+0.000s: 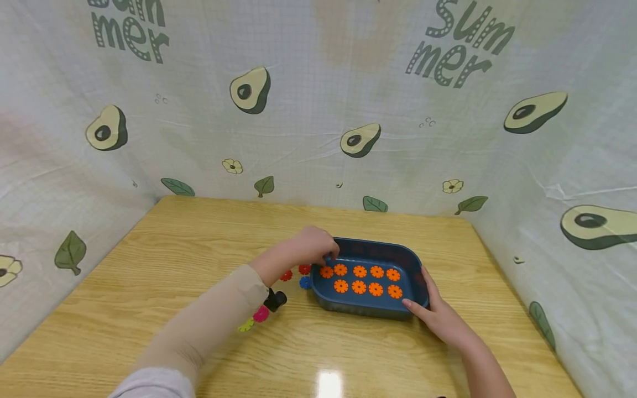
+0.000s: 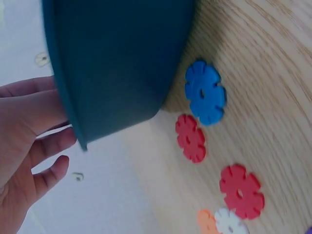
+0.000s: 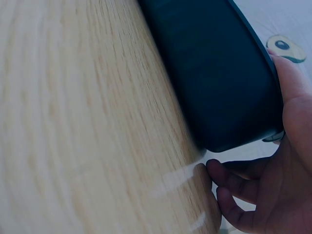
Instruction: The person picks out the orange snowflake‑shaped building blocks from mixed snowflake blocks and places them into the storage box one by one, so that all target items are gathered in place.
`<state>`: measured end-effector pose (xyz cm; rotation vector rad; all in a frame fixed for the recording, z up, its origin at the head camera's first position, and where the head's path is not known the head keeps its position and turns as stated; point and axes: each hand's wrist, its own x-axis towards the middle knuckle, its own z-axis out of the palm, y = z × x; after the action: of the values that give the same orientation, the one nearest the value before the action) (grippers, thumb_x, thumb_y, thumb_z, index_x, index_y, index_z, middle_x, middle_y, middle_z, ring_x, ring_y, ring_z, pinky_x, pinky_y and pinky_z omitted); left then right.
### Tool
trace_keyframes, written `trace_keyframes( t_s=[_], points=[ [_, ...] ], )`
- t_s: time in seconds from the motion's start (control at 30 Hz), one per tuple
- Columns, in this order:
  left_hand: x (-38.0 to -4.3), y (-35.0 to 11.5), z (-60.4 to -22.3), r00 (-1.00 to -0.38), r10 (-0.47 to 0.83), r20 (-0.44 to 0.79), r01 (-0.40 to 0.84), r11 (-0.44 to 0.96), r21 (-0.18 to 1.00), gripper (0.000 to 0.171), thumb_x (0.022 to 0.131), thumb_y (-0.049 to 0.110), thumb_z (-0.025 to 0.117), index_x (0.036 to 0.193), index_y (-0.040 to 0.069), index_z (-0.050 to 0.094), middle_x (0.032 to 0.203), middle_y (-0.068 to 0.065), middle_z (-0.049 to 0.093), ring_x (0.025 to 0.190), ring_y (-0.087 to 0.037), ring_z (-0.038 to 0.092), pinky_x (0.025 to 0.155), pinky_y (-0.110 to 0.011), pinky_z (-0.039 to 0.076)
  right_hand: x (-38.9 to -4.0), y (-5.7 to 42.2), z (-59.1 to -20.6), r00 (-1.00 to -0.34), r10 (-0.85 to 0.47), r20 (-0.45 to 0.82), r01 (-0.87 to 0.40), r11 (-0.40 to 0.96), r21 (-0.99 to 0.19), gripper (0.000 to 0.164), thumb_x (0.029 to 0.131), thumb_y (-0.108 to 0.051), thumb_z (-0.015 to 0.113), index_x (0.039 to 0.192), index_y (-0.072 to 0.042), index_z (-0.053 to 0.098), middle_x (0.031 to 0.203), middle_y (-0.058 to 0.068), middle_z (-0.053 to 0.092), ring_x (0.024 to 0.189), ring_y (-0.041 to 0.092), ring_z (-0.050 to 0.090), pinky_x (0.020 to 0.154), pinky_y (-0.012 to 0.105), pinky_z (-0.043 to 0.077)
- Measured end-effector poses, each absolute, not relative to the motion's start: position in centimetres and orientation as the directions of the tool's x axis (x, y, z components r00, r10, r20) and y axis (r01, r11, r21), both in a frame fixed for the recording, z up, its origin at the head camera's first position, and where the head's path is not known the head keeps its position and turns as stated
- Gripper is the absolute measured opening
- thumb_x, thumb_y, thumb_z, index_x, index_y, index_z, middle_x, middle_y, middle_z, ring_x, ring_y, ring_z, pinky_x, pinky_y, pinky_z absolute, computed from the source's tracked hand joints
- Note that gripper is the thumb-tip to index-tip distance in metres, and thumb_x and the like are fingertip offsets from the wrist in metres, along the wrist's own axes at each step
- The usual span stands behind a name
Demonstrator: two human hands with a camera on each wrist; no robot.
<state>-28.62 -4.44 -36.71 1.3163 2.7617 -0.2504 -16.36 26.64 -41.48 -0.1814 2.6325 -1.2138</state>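
A dark blue plastic tray (image 1: 348, 307) stands on the table, with several orange notched, flower-shaped discs (image 1: 359, 287) lying flat in two rows on its floor. My left hand (image 1: 312, 245) reaches over the tray's left end, fingers bent down inside, close to the orange disc (image 1: 326, 272) at that end. In the left wrist view the rim covers some of its fingertips, so whether they pinch anything is hidden. My right hand (image 1: 440, 315) grips the tray's right end, its thumb over the rim; in the right wrist view the other fingers curl outside the wall.
Left of the tray lie a blue disc (image 2: 204, 92), red discs (image 2: 241, 191), a white disc (image 2: 230, 222) and part of an orange one (image 2: 207, 222). Pink (image 1: 261, 314) and yellow-green (image 1: 246, 325) discs sit beside the left forearm. A printed cloth (image 1: 298, 132) hangs behind the table.
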Motion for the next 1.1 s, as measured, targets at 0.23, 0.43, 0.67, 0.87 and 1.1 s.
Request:
trace_keyframes(
  t_s=[0.23, 0.43, 0.67, 0.87, 1.1],
  points=[
    [-27.7, -6.0, -35.3, -0.610, 0.789, -0.071, 0.792, 0.605, -0.083, 0.021, 0.082, 0.027, 0.080, 0.102, 0.022, 0.074, 0.092, 0.010, 0.068, 0.081, -0.007, 0.060, 0.074, -0.025, 0.050, -16.4, 26.7, -41.5, -0.962, -0.209, -0.176, -0.001, 0.646, -0.763, 0.097, 0.098, -0.038, 0.058, 0.154, -0.015, -0.019, 0.156, 0.031, -0.008, 0.138, 0.057, 0.006, 0.105, 0.070, 0.014],
    [-26.9, -7.3, -34.5, -0.604, 0.797, -0.017, 0.797, 0.602, -0.053, 0.022, 0.079, 0.024, 0.082, 0.100, 0.020, 0.075, 0.090, 0.007, 0.068, 0.083, -0.010, 0.062, 0.072, -0.027, 0.051, -16.3, 26.8, -41.7, -0.965, -0.213, -0.156, -0.019, 0.646, -0.763, 0.097, 0.098, -0.037, 0.059, 0.154, -0.014, -0.017, 0.156, 0.031, -0.006, 0.137, 0.058, 0.008, 0.104, 0.071, 0.015],
    [-26.4, -9.5, -34.0, -0.620, 0.784, 0.023, 0.783, 0.620, -0.037, 0.026, 0.078, 0.022, 0.084, 0.102, 0.017, 0.074, 0.091, 0.002, 0.069, 0.084, -0.014, 0.062, 0.073, -0.029, 0.051, -16.3, 26.6, -41.6, -0.965, -0.211, -0.154, -0.017, 0.640, -0.768, 0.096, 0.098, -0.035, 0.059, 0.154, -0.014, -0.016, 0.156, 0.032, -0.006, 0.138, 0.057, 0.007, 0.105, 0.070, 0.014],
    [-26.7, -11.7, -34.5, -0.646, 0.763, 0.036, 0.764, 0.645, 0.020, 0.029, 0.077, 0.016, 0.084, 0.104, 0.014, 0.074, 0.091, -0.002, 0.068, 0.082, -0.016, 0.061, 0.074, -0.032, 0.051, -16.2, 26.5, -41.4, -0.965, -0.210, -0.157, -0.015, 0.642, -0.767, 0.096, 0.098, -0.038, 0.058, 0.155, -0.016, -0.016, 0.156, 0.031, -0.006, 0.138, 0.057, 0.006, 0.105, 0.070, 0.013],
    [-27.7, -13.7, -36.1, -0.697, 0.717, -0.001, 0.713, 0.694, 0.100, 0.029, 0.079, 0.013, 0.083, 0.106, 0.011, 0.073, 0.093, -0.003, 0.068, 0.083, -0.017, 0.060, 0.073, -0.033, 0.051, -16.1, 26.5, -41.4, -0.963, -0.215, -0.160, -0.013, 0.634, -0.773, 0.096, 0.098, -0.038, 0.058, 0.154, -0.016, -0.017, 0.157, 0.030, -0.008, 0.138, 0.057, 0.005, 0.105, 0.070, 0.012]
  ],
)
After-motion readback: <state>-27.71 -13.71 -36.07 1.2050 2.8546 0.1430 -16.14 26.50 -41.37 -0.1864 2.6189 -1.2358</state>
